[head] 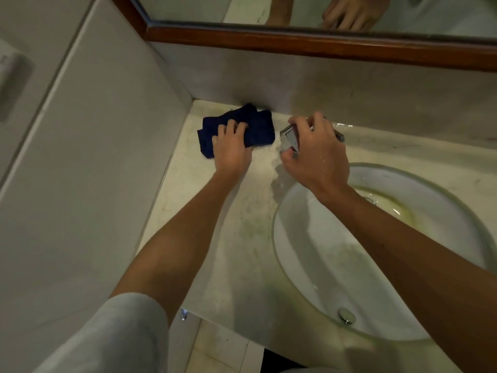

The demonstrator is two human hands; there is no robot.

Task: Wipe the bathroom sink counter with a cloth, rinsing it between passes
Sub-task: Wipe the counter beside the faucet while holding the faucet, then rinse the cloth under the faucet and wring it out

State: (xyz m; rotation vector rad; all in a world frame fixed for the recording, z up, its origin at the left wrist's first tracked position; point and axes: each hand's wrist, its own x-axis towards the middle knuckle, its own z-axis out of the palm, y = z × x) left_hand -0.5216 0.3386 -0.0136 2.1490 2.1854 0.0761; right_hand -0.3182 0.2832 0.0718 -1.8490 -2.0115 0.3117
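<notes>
While the left hand presses down on the dark blue cloth, fingers spread across its folds, the right hand is curled round the chrome faucet at the back of the sink. The cloth lies on the counter well to the left of the sink, in the back corner, its far edge touching the low backsplash. Whether water is running cannot be told, since the hand hides most of the faucet.

My reading is that this is a wiping pass in the corner, with the other hand either steadying on the faucet or readying a rinse. To do it well, keep the palm flat so the whole cloth bears on the stone, draw it from the backsplash toward the sink in overlapping strokes, and work round the faucet base, where wet streaks show. Pushing grime toward the sink saves a second pass.

Left of the sink the counter is pale, veined stone with faint greenish staining, and it looks wet beside the faucet. Inside the sink, yellowish marks run toward the drain, and an overflow fitting shows on its near wall. Above the backsplash behind the sink hangs a wood-framed mirror; grey wall panels close the counter's left side.
</notes>
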